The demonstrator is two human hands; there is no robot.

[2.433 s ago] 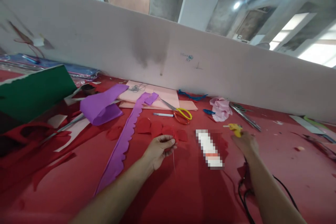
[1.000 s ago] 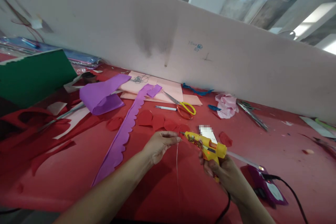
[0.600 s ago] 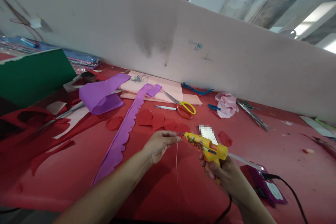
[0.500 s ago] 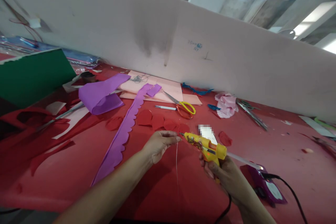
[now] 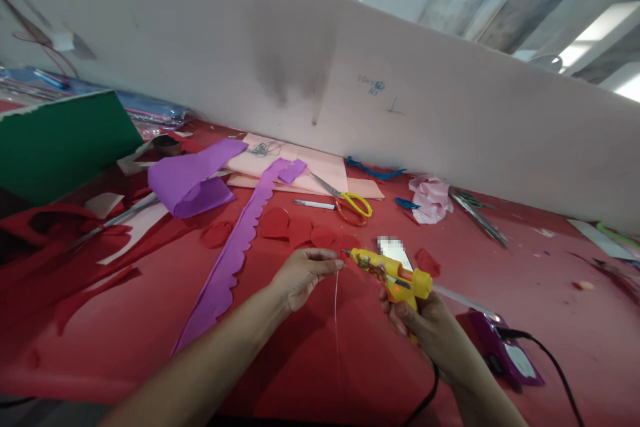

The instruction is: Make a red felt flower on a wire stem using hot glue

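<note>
left hand [image 5: 303, 278] pinching thin strand [image 5: 336, 307], right hand [image 5: 426, 325] gripping glue gun [image 5: 387, 269], glue stick [image 5: 461, 298] in its rear

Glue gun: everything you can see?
The yellow glue gun looks plastic, with a dark pattern on its side, a metallic-looking nozzle and a small glowing orange light. The right hand grips its handle; the barrel points left, nozzle near the left hand. A translucent stick extends from the rear; a dark cord runs below the handle. Nozzle contact: can't tell.
</note>
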